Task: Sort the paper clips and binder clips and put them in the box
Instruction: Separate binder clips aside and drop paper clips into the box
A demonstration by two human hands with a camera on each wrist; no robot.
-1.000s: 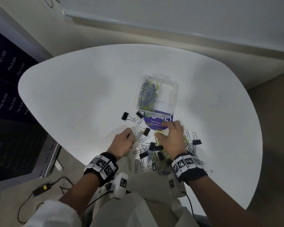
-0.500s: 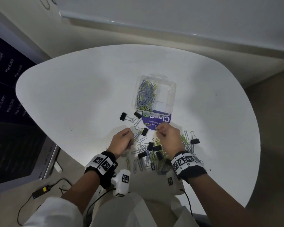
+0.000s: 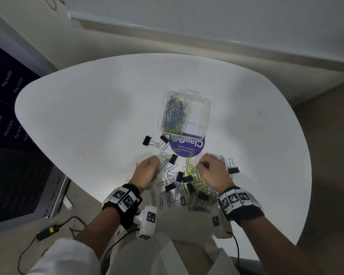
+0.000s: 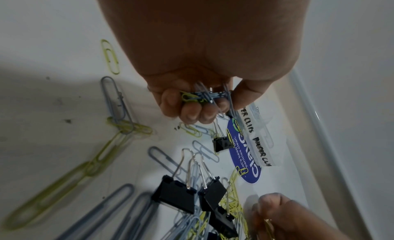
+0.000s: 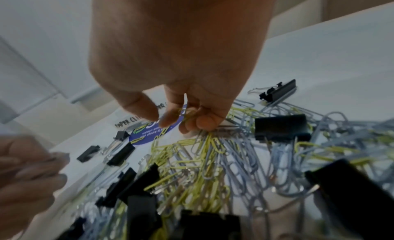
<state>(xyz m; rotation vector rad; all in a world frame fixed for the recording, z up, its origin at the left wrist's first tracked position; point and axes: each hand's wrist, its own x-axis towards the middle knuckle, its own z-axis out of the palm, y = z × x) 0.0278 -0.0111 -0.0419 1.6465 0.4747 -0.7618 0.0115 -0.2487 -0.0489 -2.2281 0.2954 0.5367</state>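
A clear plastic box (image 3: 205, 116) stands on the white table (image 3: 87, 116), its left half filled with blue and yellow paper clips (image 3: 174, 116). A loose heap of paper clips (image 3: 193, 181) and black binder clips (image 3: 170, 187) lies near the table's front edge. My left hand (image 3: 147, 169) is left of the heap and grips a bundle of paper clips (image 4: 204, 96) in curled fingers. My right hand (image 3: 211, 167) hovers over the heap's right side and pinches yellow paper clips (image 5: 187, 115).
A purple round label (image 3: 187, 147) lies under the box's near edge. Two binder clips (image 3: 147, 140) sit left of it, another (image 3: 233, 170) right of my right hand. A cable and adapter (image 3: 48, 232) lie on the floor at left.
My right hand went from flat on the heap to curled fingers, lifting with yellow clips. My left hand stayed curled beside the heap.
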